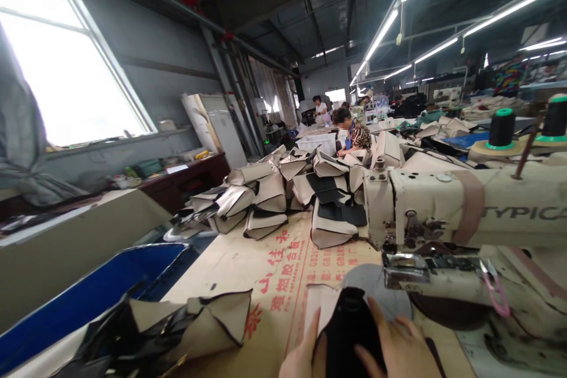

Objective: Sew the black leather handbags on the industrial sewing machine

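Note:
At the bottom of the head view, my left hand (302,351) grips the left side of a black sewn piece (354,331). A beige panel (322,298) shows behind its upper left edge. My right hand (401,339) holds the other side, its fingers bent over the black material. The piece is just in front of the arm of an industrial sewing machine (420,207), near a round grey plate (365,280). Pink-handled thread snips (495,289) rest on the machine's lower arm. The lower parts of both hands are cut off by the frame.
Beige box-shaped sewn pieces with black edging (266,192) are piled across the back of the plywood table (230,266). More black and beige pieces (177,331) lie at left, beside a blue bin (119,283). Thread cones (502,130) stand behind the machine. A co-worker (354,133) sits beyond the pile.

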Demonstrator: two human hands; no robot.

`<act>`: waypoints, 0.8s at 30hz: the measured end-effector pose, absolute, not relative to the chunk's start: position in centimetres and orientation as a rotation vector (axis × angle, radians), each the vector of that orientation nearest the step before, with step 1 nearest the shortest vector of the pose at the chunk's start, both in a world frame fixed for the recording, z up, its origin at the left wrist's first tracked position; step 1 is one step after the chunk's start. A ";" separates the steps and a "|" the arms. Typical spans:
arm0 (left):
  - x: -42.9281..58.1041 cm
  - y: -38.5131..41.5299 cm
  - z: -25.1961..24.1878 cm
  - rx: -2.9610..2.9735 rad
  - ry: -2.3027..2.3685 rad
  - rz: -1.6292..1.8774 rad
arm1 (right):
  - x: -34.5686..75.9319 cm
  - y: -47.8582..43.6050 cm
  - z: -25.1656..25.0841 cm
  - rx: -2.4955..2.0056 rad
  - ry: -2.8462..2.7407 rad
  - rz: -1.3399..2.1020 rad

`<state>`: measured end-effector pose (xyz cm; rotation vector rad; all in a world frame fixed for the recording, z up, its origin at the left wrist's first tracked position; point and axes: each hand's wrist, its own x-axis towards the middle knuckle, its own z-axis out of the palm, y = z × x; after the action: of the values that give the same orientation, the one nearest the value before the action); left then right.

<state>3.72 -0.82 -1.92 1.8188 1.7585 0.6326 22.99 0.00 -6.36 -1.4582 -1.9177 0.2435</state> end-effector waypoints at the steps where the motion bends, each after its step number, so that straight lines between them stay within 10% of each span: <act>1: 3.9 -0.9 -1.3 1.847 1.739 0.606 | 23.2 0.4 -6.1 -1.525 -1.990 0.311; 24: 7.4 5.9 0.4 2.270 1.335 0.474 | 28.6 3.4 -2.7 -1.335 -2.029 0.636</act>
<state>7.37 5.91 0.41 2.2701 1.3347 0.4736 28.56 3.44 -2.68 -1.3349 -2.0294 0.6357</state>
